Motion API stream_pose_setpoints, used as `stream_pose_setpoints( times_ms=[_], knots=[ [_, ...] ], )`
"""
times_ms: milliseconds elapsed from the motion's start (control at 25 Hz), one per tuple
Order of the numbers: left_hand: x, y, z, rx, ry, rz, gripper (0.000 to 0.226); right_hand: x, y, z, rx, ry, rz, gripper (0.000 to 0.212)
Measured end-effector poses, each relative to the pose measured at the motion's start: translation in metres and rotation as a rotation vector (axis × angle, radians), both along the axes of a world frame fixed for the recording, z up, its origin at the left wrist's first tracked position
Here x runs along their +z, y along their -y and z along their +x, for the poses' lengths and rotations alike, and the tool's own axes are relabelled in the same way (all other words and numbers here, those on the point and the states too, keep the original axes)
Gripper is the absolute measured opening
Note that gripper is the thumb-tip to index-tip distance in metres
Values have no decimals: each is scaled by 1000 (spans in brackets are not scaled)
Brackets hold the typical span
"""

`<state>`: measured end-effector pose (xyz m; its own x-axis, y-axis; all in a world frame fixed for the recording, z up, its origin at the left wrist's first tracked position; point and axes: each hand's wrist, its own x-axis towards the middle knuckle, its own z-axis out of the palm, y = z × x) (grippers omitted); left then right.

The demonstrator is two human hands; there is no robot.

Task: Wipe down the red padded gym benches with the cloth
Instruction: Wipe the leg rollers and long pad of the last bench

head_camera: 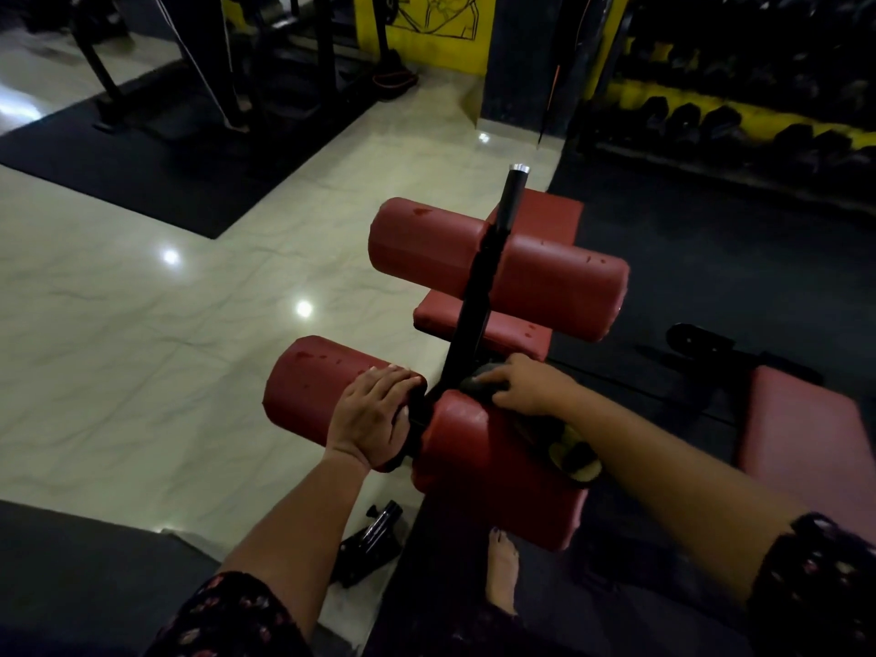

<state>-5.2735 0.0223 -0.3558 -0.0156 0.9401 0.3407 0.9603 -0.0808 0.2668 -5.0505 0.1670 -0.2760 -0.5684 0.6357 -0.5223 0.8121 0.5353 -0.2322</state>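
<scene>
1. Nearest: a bare foot [502, 569] on the dark mat, with a black bottle [374, 538] lying on its side just beside it. Risk: a step left kicks or rolls it.
2. Left hand [374, 414] lies flat on the lower left roller pad [303, 391], fingers straight, gripping nothing. If that roller turns on its axle, the bracing hand slips.
3. Right hand [531, 386] curls its fingers over the dark cloth [476, 377], bunched at the inner top of the lower right roller pad [488, 462], touching the black post [474, 315]. A yellow-and-dark piece under the forearm looks like trailing cloth; cannot tell for sure.
4. Risk: the wad jams in the narrow gap between rollers and post, or fingers get pinched there.
5. Upper roller pads [502, 267] show nicks in the vinyl; a hard wipe could catch and tear them further.
6. Beyond, the red bench pad [535, 215]; to the right, a second bench [806, 429]. Both likely still to be wiped.
</scene>
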Motion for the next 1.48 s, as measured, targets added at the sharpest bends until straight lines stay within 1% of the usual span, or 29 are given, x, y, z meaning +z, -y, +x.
stream_pose_setpoints(
  times_ms=[120,200,280,400,480,560,680,760,920,1000,1080,1200,1240,1280,1360,1400,1480],
  knots=[
    [1,-1,0,-6,12,-17,47,5,-4,38,-98,88,-74,41],
    [3,0,0,-13,14,-21,46,10,-7,36,-109,142,-79,40],
    [5,0,0,-10,9,-27,46,14,-6,10,-78,92,-10,37],
    [7,0,1,2,-5,-55,47,15,10,-33,8,-45,98,38],
    [7,0,1,6,-10,-60,48,16,17,-37,53,-58,106,42],
    [7,1,2,2,-5,-57,48,22,17,-19,31,-52,32,46],
    [5,1,2,-2,-4,-26,48,27,17,27,-58,-21,-54,48],
    [6,1,2,-3,-13,-5,48,26,20,63,-148,16,-45,47],
    [6,1,1,0,-19,31,47,24,53,119,-371,81,63,52],
    [7,2,2,1,-27,30,47,20,79,127,-475,28,128,55],
    [8,1,2,6,-33,14,47,11,108,126,-566,-86,221,57],
    [9,1,2,7,-30,-19,48,-15,160,122,-783,-376,284,60],
    [10,1,3,5,-31,-24,48,-27,179,120,-837,-471,300,63],
    [11,1,3,8,-29,-28,48,-38,198,118,-864,-528,311,67],
    [14,1,4,7,-28,-27,49,-55,226,115,-894,-593,318,73],
    [14,1,5,4,-32,-22,48,-59,228,118,-899,-621,319,73],
    [15,2,5,2,-44,-14,48,-56,204,125,-872,-620,350,65]
  ],
)
